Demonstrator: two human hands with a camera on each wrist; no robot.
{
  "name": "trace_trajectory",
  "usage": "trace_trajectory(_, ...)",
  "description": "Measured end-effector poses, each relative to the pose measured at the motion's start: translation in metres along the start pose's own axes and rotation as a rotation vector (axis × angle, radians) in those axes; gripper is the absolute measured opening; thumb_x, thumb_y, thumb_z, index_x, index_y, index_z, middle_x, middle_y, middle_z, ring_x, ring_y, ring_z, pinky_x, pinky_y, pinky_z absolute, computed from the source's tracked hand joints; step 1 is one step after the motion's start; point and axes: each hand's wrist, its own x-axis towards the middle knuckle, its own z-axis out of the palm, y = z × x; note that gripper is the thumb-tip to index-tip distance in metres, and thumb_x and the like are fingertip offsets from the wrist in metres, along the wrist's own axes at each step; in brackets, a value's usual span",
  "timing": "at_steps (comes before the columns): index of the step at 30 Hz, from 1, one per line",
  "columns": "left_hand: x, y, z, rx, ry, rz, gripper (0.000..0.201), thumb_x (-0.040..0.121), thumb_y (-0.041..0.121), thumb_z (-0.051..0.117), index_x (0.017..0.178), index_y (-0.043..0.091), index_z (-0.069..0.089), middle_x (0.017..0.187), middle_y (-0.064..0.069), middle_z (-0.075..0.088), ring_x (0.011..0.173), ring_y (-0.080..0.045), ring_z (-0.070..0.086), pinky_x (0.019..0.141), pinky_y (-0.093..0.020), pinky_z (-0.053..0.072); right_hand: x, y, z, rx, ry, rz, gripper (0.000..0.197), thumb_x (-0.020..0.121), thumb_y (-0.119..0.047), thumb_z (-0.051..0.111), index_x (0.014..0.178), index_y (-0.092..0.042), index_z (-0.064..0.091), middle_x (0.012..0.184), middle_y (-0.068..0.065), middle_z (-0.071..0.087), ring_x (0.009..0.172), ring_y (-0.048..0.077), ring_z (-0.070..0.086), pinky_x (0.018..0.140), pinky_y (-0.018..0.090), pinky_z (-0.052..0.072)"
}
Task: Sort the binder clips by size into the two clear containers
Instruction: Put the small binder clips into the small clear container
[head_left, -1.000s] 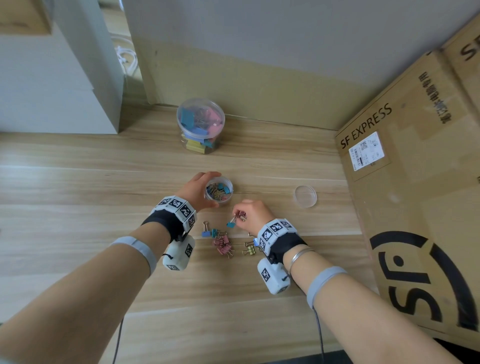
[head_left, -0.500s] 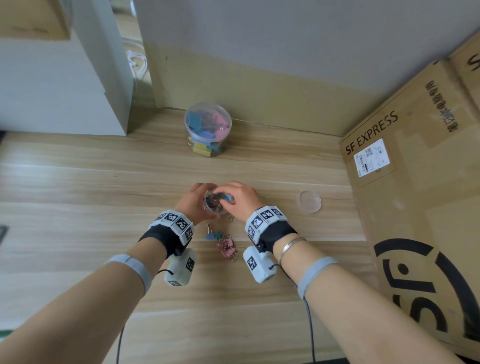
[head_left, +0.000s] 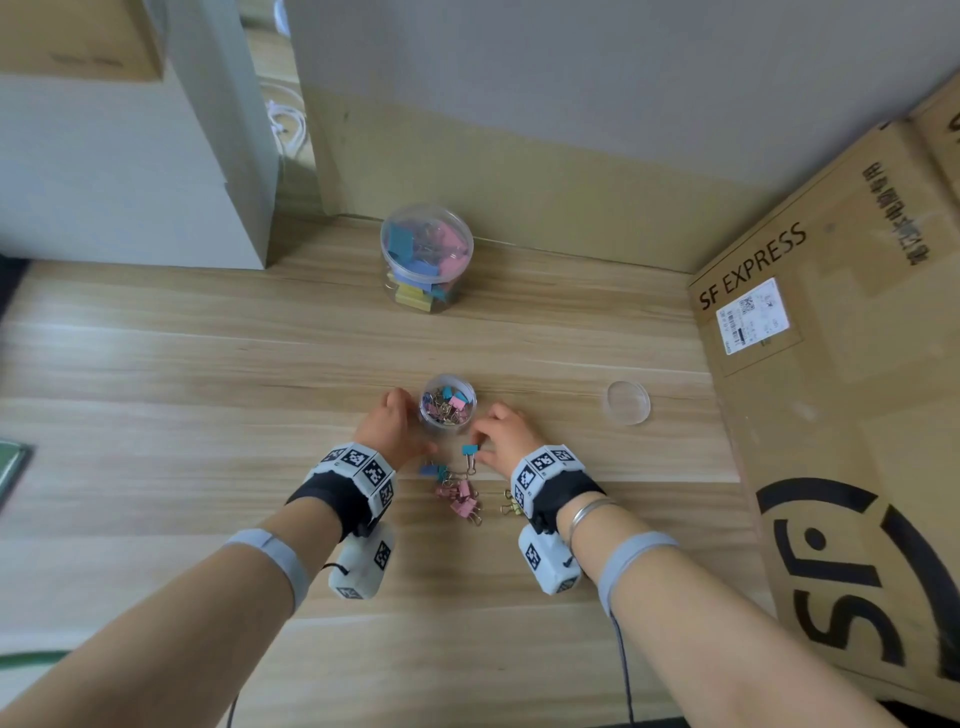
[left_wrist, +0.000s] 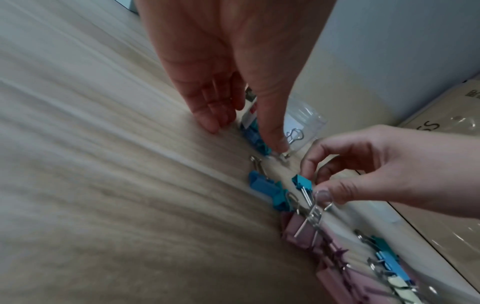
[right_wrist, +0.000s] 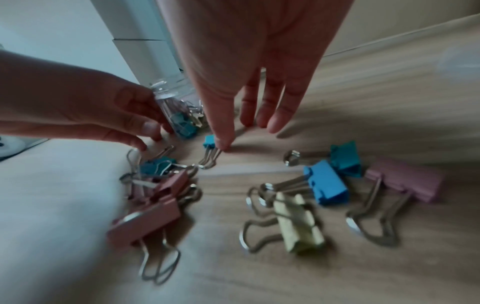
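Observation:
A small clear container (head_left: 448, 422) with several small clips stands mid-table. My left hand (head_left: 397, 423) grips its left side, fingers and thumb round the wall (right_wrist: 166, 111). Just in front of it, my right hand (head_left: 482, 448) pinches a small teal clip (head_left: 470, 450) by its wire handles (left_wrist: 307, 197), low over the wood. Loose clips lie between my wrists: pink ones (head_left: 460, 496), a blue one (right_wrist: 327, 185) and a yellow one (right_wrist: 298, 226). The large clear container (head_left: 426, 257) holding big clips stands at the back.
A clear round lid (head_left: 627, 402) lies to the right of the small container. A big cardboard box (head_left: 841, 395) closes off the right side. A white cabinet (head_left: 130, 171) stands at the back left, with a wall behind the table.
My right hand carried a teal clip up to the small container, came back toward the loose pile and now pinches another small teal clip. The left hand stayed on the container.

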Motion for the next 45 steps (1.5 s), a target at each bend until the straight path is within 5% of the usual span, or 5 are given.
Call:
trace_trajectory(11, -0.020, -0.004, 0.010, 0.388, -0.226, 0.201, 0.067, 0.065, 0.044, 0.076, 0.122, 0.020, 0.050, 0.122, -0.002, 0.053, 0.113, -0.022, 0.046, 0.098, -0.032, 0.041, -0.021, -0.009, 0.011, -0.205, -0.191, -0.185, 0.097, 0.054, -0.059, 0.078, 0.136, -0.031, 0.033, 0.141, -0.001, 0.030, 0.126, 0.025, 0.028, 0.098, 0.045, 0.044)
trace_trajectory(16, -0.033, -0.001, 0.026, 0.419, -0.148, 0.197, 0.076, 0.061, 0.054, 0.074, 0.124, 0.023, 0.043, 0.125, 0.005, 0.045, 0.117, -0.020, 0.041, 0.096, -0.035, 0.045, -0.021, -0.012, 0.025, -0.163, -0.086, -0.188, 0.073, 0.069, -0.043, 0.075, 0.129, -0.019, 0.041, 0.136, 0.005, 0.034, 0.120, 0.030, 0.037, 0.099, 0.042, 0.044)
trace_trajectory(23, -0.031, 0.006, 0.034, 0.419, -0.163, 0.178, 0.037, 0.088, 0.026, 0.056, 0.120, 0.012, 0.045, 0.124, -0.009, 0.046, 0.110, -0.028, 0.051, 0.090, -0.037, 0.046, -0.019, -0.006, 0.020, -0.047, -0.035, -0.159, 0.044, 0.082, -0.022, 0.065, 0.122, -0.011, 0.051, 0.127, 0.009, 0.043, 0.108, 0.030, 0.054, 0.094, 0.037, 0.046)
trace_trajectory(33, -0.044, 0.025, 0.008, 0.615, -0.114, 0.307, 0.029, 0.087, 0.023, 0.052, 0.113, 0.011, 0.050, 0.116, -0.006, 0.054, 0.094, -0.028, 0.061, 0.065, -0.032, 0.044, -0.019, 0.003, 0.020, -0.003, 0.006, -0.084, 0.043, 0.079, -0.021, 0.066, 0.119, -0.013, 0.052, 0.117, 0.010, 0.046, 0.098, 0.030, 0.058, 0.085, 0.035, 0.050)
trace_trajectory(45, -0.029, 0.060, -0.028, 0.541, 0.031, 0.336, 0.036, 0.089, 0.026, 0.052, 0.123, 0.016, 0.048, 0.119, -0.005, 0.049, 0.097, -0.028, 0.060, 0.068, -0.036, 0.052, -0.018, 0.000, 0.018, -0.121, -0.039, -0.056, 0.065, 0.077, -0.039, 0.067, 0.133, -0.025, 0.036, 0.134, 0.010, 0.040, 0.112, 0.033, 0.051, 0.092, 0.041, 0.049)
